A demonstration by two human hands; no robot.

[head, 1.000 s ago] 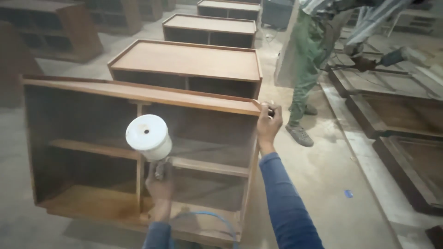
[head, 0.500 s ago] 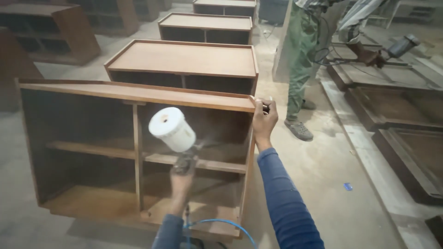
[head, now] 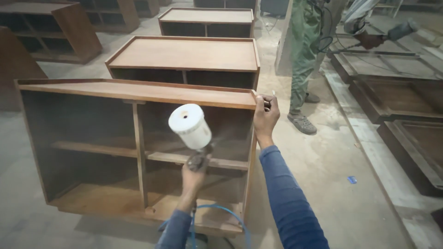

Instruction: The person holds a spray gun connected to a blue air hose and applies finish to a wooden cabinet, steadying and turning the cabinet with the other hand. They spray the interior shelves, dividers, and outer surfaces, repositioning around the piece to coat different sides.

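Spray gun (head: 199,159) sits in the left hand (head: 193,174), fingers wrapped tight around its grip, low in the middle of the view. White cup (head: 189,126) stands on top of the gun, tilted up and to the left, above the hand. Blue hose (head: 227,213) loops down from the gun's base and passes under the left forearm. Gun is held in front of the open face of the wooden cabinet (head: 138,94), level with the right-hand compartment, just above the middle shelf (head: 161,157). Faint haze shows in the air to the right of the gun, inside that compartment.

Right hand (head: 265,115) is clamped on the cabinet's top right front corner, fingers curled over the edge, arm in a blue sleeve (head: 288,203). It is up and to the right of the gun, apart from it.

Cabinet rests on the dusty floor (head: 323,157), open face toward the camera, with a vertical divider (head: 140,152) left of the gun. A second cabinet (head: 184,55) of the same kind stands just behind it, more beyond. Another person in green trousers (head: 302,50) stands to the right rear, beside dark wooden frames (head: 397,97) lying on the floor
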